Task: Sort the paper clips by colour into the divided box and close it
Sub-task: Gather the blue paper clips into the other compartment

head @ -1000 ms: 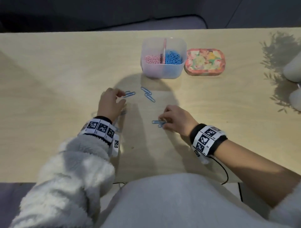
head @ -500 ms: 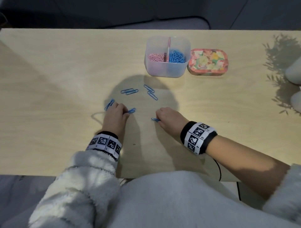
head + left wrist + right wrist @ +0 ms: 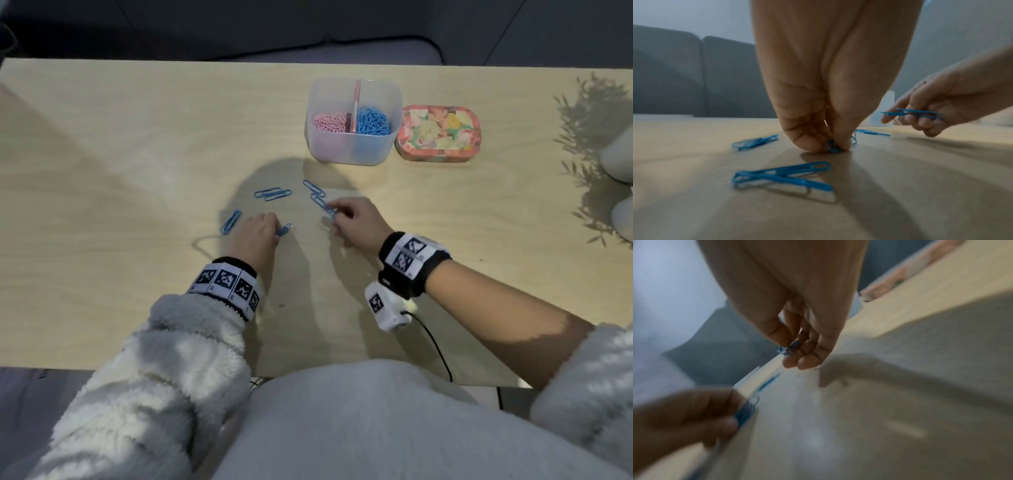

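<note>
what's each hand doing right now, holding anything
Left hand: pinching a blue paper clip against the table.
Right hand: holding blue clips above the table.

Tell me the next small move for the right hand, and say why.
Probably carry the blue paper clips pinched in the right hand over to the translucent divided plastic box and drop them in its right compartment, where the blue clips already lie. The clips are lifted off the wooden table, and the box stands open.
</note>
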